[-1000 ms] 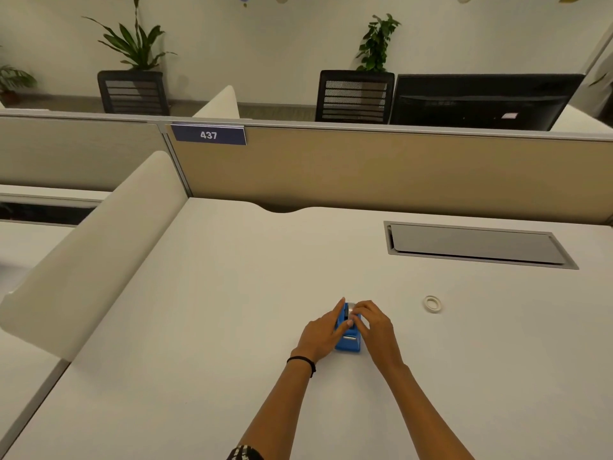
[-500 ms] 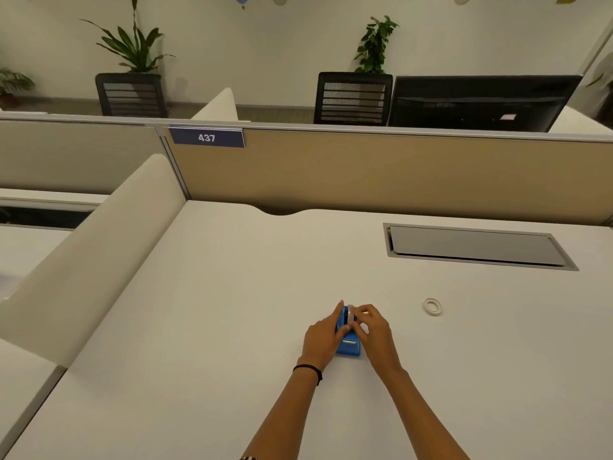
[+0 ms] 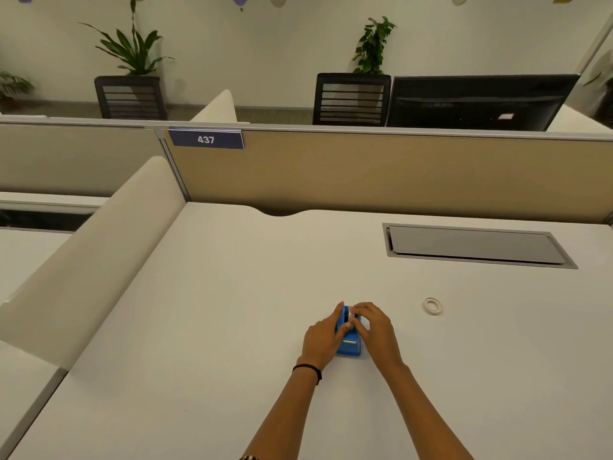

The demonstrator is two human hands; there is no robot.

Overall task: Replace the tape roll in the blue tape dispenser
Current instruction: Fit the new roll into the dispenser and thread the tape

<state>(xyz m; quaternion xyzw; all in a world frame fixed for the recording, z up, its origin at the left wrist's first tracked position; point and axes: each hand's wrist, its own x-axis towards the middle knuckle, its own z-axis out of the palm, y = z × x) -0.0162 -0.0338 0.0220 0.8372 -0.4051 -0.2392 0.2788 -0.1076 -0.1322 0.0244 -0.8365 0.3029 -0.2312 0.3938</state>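
blue tape dispenser (image 3: 349, 347), white desk (image 3: 232, 327), black wristband (image 3: 308, 369)

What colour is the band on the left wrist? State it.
Black: a thin band around the left wrist, seen in the head view, the only view.

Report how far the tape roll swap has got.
Looks done: a thin ring, apparently the spent core, lies apart on the desk. In hand: the left hand steadies the dispenser while the right hand works a roll at its top. Left: whether the roll is seated cannot be told.
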